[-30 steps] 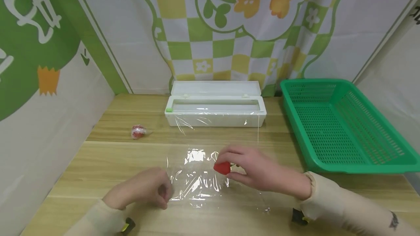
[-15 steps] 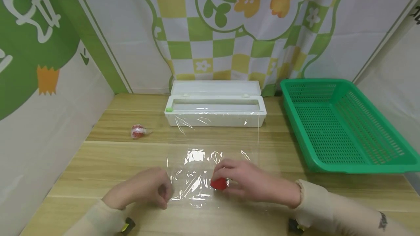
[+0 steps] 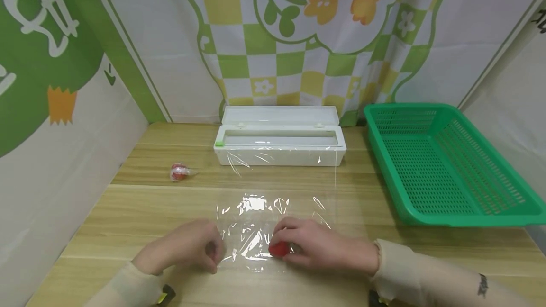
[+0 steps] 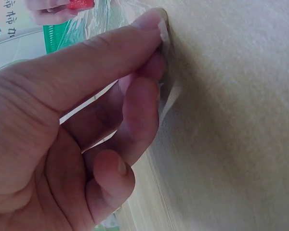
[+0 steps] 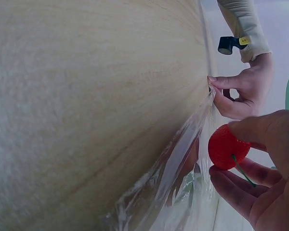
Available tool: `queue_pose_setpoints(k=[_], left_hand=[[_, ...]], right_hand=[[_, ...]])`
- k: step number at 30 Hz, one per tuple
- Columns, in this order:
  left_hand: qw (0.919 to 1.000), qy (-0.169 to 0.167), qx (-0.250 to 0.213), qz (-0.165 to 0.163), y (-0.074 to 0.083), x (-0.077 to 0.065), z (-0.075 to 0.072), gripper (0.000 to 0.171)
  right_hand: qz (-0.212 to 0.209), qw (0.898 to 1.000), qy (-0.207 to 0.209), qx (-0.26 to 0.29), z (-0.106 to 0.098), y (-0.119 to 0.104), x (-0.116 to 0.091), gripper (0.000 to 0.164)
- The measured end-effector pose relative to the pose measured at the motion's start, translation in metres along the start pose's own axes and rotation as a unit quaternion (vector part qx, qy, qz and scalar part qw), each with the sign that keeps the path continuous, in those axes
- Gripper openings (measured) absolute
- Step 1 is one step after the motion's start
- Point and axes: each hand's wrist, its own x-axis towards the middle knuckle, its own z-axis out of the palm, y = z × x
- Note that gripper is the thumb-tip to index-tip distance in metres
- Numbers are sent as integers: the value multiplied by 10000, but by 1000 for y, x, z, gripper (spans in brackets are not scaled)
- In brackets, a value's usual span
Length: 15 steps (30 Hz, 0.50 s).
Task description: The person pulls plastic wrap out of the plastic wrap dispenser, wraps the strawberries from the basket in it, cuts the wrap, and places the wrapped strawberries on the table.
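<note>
A sheet of clear plastic wrap [image 3: 245, 224] runs from a white wrap dispenser [image 3: 279, 157] toward the near side of the table. My left hand [image 3: 187, 246] pinches the sheet's near left corner between thumb and fingertips, close to the tabletop, as the left wrist view shows. My right hand [image 3: 317, 246] holds a red strawberry [image 5: 225, 149] with a green stem between thumb and fingers. It is low over the near part of the wrap. Whether the strawberry touches the film I cannot tell.
A small red item wrapped in film [image 3: 179, 172] lies on the left of the table. The dispenser's lid [image 3: 280, 115] stands raised at the back. A green plastic basket [image 3: 386, 181] sits at the right. Printed curtains [image 3: 264, 67] enclose the table.
My right hand has moved nearer and slightly left with the strawberry, lowering it toward the near part of the wrap. The left hand keeps its place at the corner.
</note>
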Motion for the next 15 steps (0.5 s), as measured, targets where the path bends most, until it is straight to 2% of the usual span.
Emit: queue_pose_setpoints(k=[10, 15], left_hand=[[9999, 61, 109, 37, 1, -1, -1, 22], [9999, 74, 109, 40, 2, -2, -1, 21]], right_hand=[[162, 9998, -56, -136, 5, 1, 0, 21], [318, 9994, -64, -148, 6, 1, -1, 26]])
